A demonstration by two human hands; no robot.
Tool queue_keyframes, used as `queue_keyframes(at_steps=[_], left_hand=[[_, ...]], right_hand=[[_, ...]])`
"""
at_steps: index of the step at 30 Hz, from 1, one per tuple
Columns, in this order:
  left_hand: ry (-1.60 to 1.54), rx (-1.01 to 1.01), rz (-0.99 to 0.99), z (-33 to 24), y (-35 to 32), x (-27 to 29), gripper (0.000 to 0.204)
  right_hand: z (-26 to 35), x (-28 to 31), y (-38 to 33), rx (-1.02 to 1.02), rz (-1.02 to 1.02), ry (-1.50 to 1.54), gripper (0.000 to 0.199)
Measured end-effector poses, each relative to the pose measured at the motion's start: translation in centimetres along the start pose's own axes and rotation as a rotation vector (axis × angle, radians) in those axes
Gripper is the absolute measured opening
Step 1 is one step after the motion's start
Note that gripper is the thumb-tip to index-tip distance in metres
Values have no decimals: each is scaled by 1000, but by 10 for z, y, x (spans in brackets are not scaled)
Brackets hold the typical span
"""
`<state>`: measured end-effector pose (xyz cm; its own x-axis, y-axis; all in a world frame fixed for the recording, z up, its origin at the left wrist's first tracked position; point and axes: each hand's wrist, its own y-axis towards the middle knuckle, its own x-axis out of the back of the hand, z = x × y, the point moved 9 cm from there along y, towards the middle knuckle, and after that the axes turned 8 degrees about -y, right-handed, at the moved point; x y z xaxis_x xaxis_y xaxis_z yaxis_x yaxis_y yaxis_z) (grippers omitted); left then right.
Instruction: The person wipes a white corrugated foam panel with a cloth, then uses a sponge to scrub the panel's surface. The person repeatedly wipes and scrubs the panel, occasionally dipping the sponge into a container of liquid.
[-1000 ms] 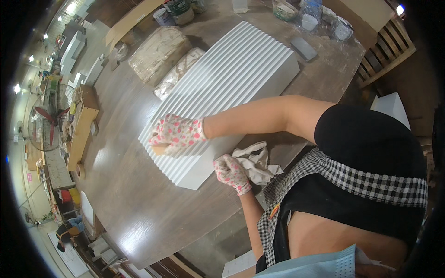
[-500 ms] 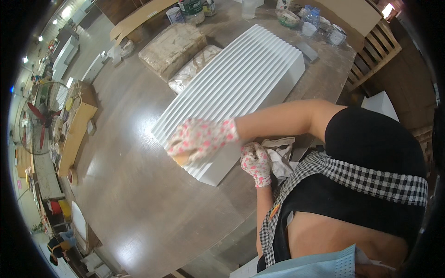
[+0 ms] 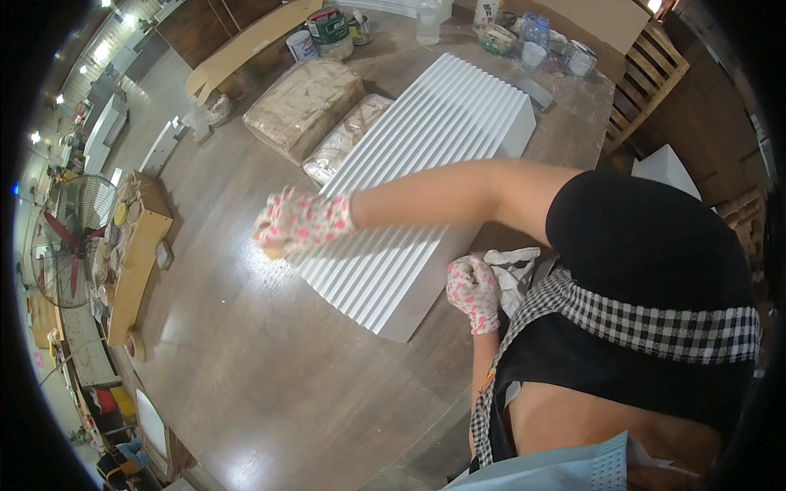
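Note:
A white fluted panel (image 3: 426,135) with lengthwise ridges and a plain side face lies diagonally on the brown table. My right hand (image 3: 307,219), in a white glove with pink spots, reaches across to the panel's left edge. Its fingers are closed around a small tan piece (image 3: 273,249), mostly hidden by the glove. In a matching glove, my left hand (image 3: 473,285) is curled into a fist beside the panel's near side. What that fist holds, if anything, is hidden. A crumpled white cloth (image 3: 514,274) lies just right of it.
Two plastic-wrapped bundles (image 3: 303,106) lie against the panel's far left side. Cans (image 3: 329,33), a clear plastic cup (image 3: 428,23) and several jars (image 3: 534,49) stand along the far edge. A grey block (image 3: 536,94) sits near the panel's far end. At left stands a fan (image 3: 74,237).
My right hand has moved left and up across the ridges to the panel's left edge. The left hand stays fisted beside the panel, while the whole view has shifted slightly.

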<state>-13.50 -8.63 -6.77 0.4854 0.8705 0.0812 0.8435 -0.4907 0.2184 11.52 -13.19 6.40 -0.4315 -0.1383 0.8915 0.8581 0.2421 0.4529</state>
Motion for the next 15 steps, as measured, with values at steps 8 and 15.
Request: queue_keyframes(at_steps=[8,15], left_hand=[[24,47,51,2,3,-5,12],[-52,57,42,1,3,-4,10]], right_hand=[[-2,10,1,25,-103,-92,37],[-63,27,-42,-27,88,-18,26]])
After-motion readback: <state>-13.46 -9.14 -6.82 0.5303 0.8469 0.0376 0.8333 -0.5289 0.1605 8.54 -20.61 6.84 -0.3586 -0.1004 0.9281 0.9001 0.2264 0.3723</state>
